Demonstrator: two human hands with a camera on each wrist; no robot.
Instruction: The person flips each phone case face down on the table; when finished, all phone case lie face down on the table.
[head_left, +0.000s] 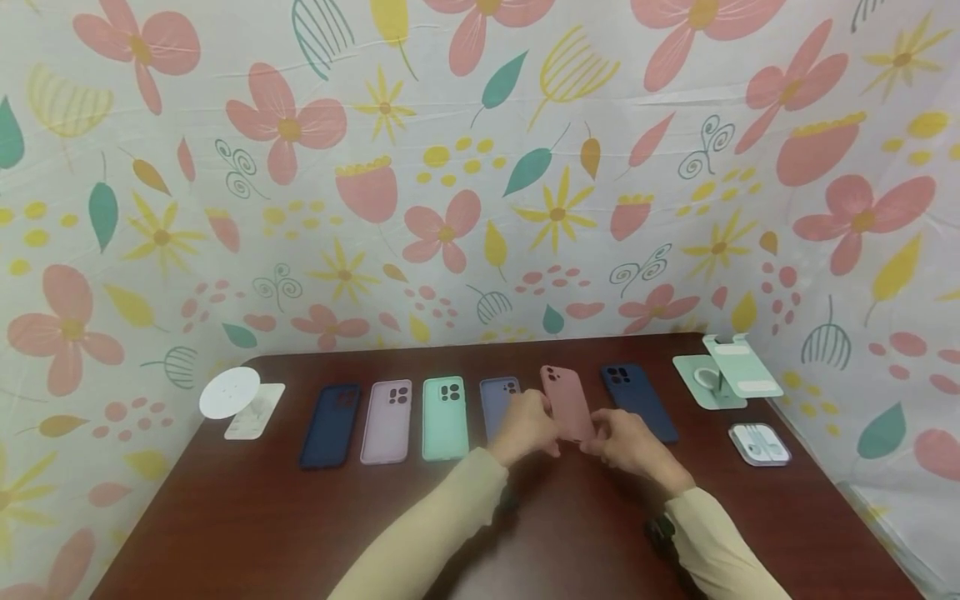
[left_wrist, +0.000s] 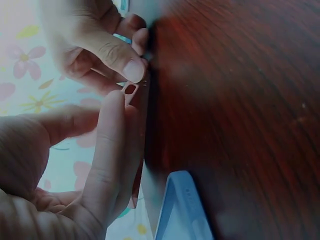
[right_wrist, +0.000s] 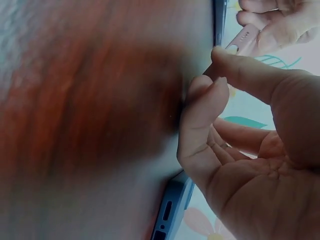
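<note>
A pink phone case (head_left: 567, 404) with camera cutouts is tilted up, its lower end raised toward me. My left hand (head_left: 528, 423) holds its left side, with fingers along the edge in the left wrist view. The thumb and fingertips of my right hand (head_left: 628, 440) pinch its lower right corner. Beside a small oval cutout in the case, the right thumb (left_wrist: 134, 70) presses near the end. Partly behind my left hand lies a periwinkle phone case (head_left: 492, 402). A blue phone case (head_left: 643, 404) lies just beyond my right hand.
Left of the hands, a navy case (head_left: 328, 427), a lilac case (head_left: 387, 422) and a mint case (head_left: 444, 421) lie in a row. A round white stand (head_left: 230, 392) is at far left. On the right are a green folding stand (head_left: 742, 371) and a boxed earphone set (head_left: 760, 444).
</note>
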